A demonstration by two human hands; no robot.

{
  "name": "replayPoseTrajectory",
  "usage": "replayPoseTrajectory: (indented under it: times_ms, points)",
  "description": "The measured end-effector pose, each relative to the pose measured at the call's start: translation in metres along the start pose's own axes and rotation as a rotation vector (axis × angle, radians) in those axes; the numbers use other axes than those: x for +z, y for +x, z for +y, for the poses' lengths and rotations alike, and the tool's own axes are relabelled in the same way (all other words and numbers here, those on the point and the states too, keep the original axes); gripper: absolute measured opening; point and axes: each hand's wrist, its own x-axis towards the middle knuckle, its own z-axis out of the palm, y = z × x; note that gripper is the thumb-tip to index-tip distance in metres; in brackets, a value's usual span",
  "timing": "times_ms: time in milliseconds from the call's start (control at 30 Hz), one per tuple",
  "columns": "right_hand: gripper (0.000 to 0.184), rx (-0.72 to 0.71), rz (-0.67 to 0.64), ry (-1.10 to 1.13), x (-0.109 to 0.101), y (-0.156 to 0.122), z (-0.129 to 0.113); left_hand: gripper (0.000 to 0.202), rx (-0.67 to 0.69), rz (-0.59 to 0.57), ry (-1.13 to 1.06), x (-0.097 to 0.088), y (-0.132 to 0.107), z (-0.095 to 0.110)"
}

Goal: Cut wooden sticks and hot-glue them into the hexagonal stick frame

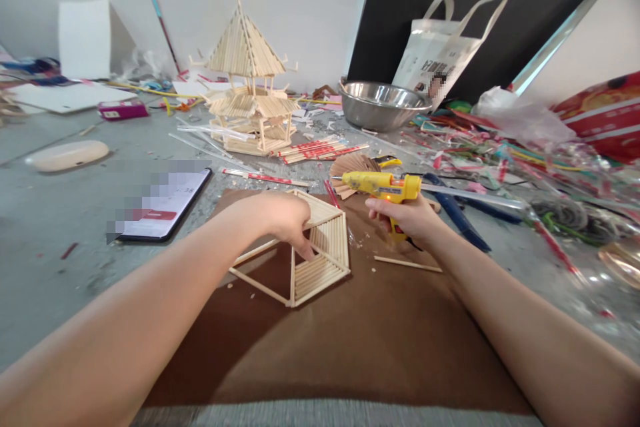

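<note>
Head view: the left hand [280, 217] curls its fingers down on one hexagonal stick frame [323, 257] (grip unclear) on brown paper [350, 340], mid-bench. The right hand [413, 221] has its fingers wrapped round one yellow glue gun [383, 187] just right of the frame. Around them are one loose stick [407, 264] near right, one phone [165, 203] left, and one steel bowl [383, 103] and one stick pagoda [247, 80] far.

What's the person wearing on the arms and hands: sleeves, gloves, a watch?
Nothing visible. The left hand and right hand are ungloved, with no watch or band at either wrist. Above that, all is bare to the picture's edge; no sleeve shows.
</note>
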Motion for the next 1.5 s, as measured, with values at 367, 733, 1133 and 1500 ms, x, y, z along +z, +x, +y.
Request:
replayPoseTrajectory:
  times_ms: [367, 733, 1133, 1500]
  points:
    - [0.019, 0.016, 0.000, 0.014, 0.001, 0.000, 0.001, 0.066, -0.049, 0.042, 0.046, 0.003, -0.003, 0.008]
    - [0.017, 0.017, 0.017, 0.015, 0.001, 0.000, -0.001, 0.064, -0.041, 0.060, 0.048, 0.006, 0.001, 0.007]
    - [0.019, 0.020, 0.020, 0.022, 0.001, 0.001, 0.000, 0.050, 0.013, 0.049, 0.039, 0.000, -0.003, 0.000]
    - [0.018, 0.025, 0.003, 0.031, 0.000, 0.002, 0.002, 0.023, 0.212, -0.033, 0.017, -0.001, -0.011, 0.013]
